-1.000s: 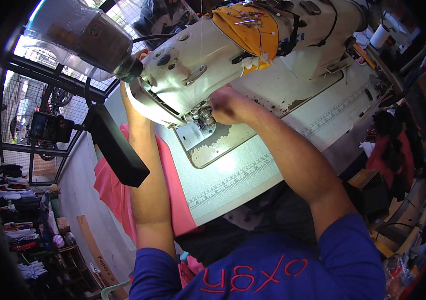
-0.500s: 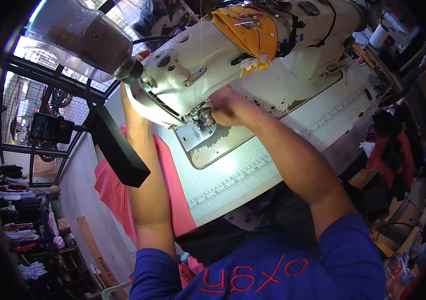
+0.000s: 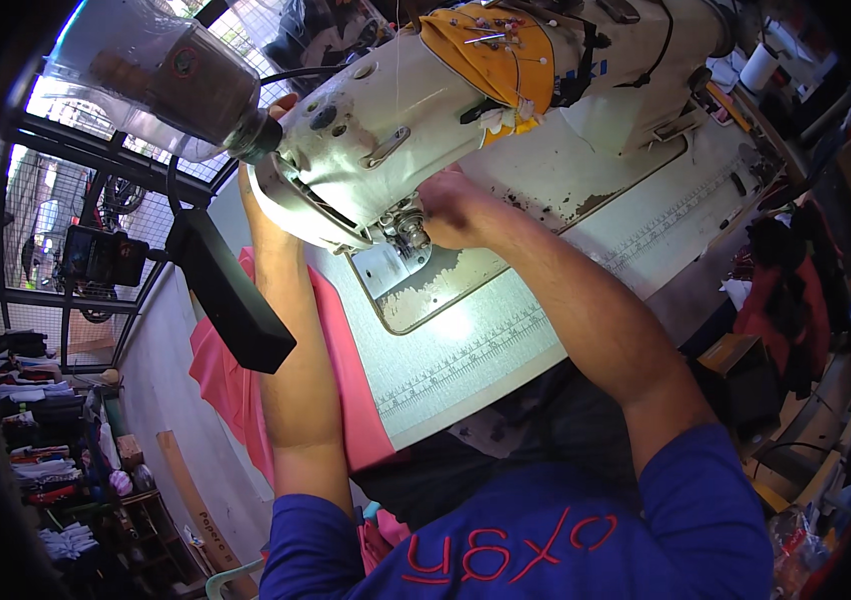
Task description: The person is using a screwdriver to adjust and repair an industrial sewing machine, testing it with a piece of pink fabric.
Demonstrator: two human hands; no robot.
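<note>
A pale sewing machine (image 3: 361, 125) reaches across the upper middle, its lamp lighting the needle area. My right hand (image 3: 454, 210) is closed beside the needle and presser parts (image 3: 406, 228), knuckles bent. Its fingertips are behind the machine head, so what they hold cannot be seen. My left arm goes up past the machine's left end. Of my left hand (image 3: 284, 105), only a bit shows behind the head, between it and a clear plastic bottle (image 3: 196, 95). Pink cloth (image 3: 346, 370) lies under my left forearm and hangs off the table's left edge.
An orange pincushion (image 3: 496, 60) full of pins is strapped on the machine arm. A black slab-shaped object (image 3: 231, 290) juts out above my left forearm. Printed rulers run along the pale table (image 3: 466, 385). Folded clothes (image 3: 41, 400) are stacked at far left; dark and red cloth (image 3: 786, 310) hangs at right.
The view has shifted very slightly. Both hands stay at the machine head in nearly the same places, and the pink cloth has not visibly moved.
</note>
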